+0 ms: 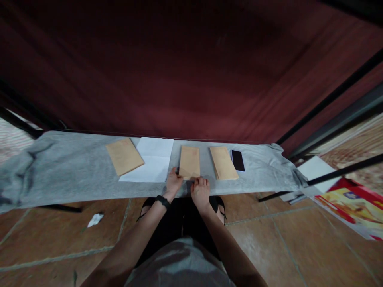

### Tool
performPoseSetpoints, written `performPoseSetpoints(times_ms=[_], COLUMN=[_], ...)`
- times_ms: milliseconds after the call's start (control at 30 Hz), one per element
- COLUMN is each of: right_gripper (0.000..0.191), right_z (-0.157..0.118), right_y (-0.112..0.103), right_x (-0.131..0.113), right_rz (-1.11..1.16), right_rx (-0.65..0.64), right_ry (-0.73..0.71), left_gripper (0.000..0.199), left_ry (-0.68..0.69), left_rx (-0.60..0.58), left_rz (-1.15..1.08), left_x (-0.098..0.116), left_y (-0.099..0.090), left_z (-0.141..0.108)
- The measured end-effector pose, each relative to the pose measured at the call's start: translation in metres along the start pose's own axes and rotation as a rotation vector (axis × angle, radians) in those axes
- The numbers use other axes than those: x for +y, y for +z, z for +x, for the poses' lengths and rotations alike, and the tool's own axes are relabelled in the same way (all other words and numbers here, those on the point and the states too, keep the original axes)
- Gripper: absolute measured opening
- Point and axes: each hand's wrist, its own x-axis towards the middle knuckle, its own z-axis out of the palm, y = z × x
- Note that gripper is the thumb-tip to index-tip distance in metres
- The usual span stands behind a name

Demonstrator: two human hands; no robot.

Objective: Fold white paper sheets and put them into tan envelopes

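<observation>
In the middle of the cloth-covered bench lies a small stack of brown paper envelopes (189, 160), right in front of me. My left hand (174, 182) is closed at the stack's near left corner, its fingertips partly hidden by the paper. At the near right corner, my right hand (201, 191) has its fingers curled against the near edge. Another pile of brown envelopes (224, 162) rests to the right. Over on the left, a brown envelope pile (124, 156) overlaps an unfolded white paper sheet (154, 159) with crease lines.
A dark-screened phone (238, 160) lies beside the right pile. Grey cloth (80, 167) covers the narrow bench, with a dark red panel (191, 79) behind it. Metal bars and a red and yellow box (356, 205) stand at right. Crumpled white paper (95, 219) is on the tiled floor.
</observation>
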Motion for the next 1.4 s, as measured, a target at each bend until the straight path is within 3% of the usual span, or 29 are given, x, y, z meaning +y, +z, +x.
performPoseSetpoints(times_ms=[133,267,367,433,533,633,733,867,967,1033,1133,1233,1400], right_gripper=[0.024,0.022,0.023,0.025,0.032,0.030,0.030,0.031,0.036,0.038,0.038,0.043,0.053], right_z=[0.009,0.019,0.027,0.031,0.033,0.028,0.022,0.016,0.011,0.006,-0.003,-0.012,-0.017], right_y=[-0.008,-0.012,-0.011,-0.006,0.004,0.014,0.018,0.017,0.013,0.010,0.008,0.011,0.023], right_x=[-0.008,-0.006,0.001,0.004,0.001,-0.007,-0.012,-0.007,0.003,0.011,0.024,0.034,0.040], right_rz=[-0.020,0.092,0.472,0.782,1.259,1.687,1.781,1.759,1.537,1.255,0.776,0.442,0.249], right_rx=[-0.025,-0.006,0.020,0.033,0.013,-0.013,-0.097,-0.262,-0.343,-0.205,0.057,0.068,0.053], right_ry=[0.044,0.110,0.278,0.409,0.577,0.727,0.763,0.685,0.572,0.433,0.086,-0.174,-0.275], left_gripper=[0.050,0.049,0.049,0.045,0.044,0.055,0.059,0.056,0.056,0.054,0.053,0.050,0.044], left_ry=[-0.012,0.109,0.194,0.221,0.164,0.086,0.058,0.040,0.056,0.098,0.164,0.220,0.465], left_rx=[-0.022,-0.120,-0.220,-0.187,-0.045,-0.124,-0.200,-0.205,-0.198,-0.198,-0.210,-0.197,-0.076], left_rz=[-0.162,-0.397,-0.468,-0.420,-0.251,-0.179,-0.176,-0.064,0.007,0.070,0.264,0.473,0.651], left_x=[0.008,0.034,0.050,0.050,0.036,0.016,0.003,-0.005,-0.009,-0.011,-0.011,-0.008,0.000], left_y=[0.000,0.002,0.003,0.004,0.005,0.009,0.013,0.009,0.001,-0.005,-0.012,-0.015,-0.009], left_z=[0.000,-0.011,-0.017,-0.019,-0.020,-0.020,-0.018,-0.009,-0.002,0.000,-0.004,-0.012,-0.014])
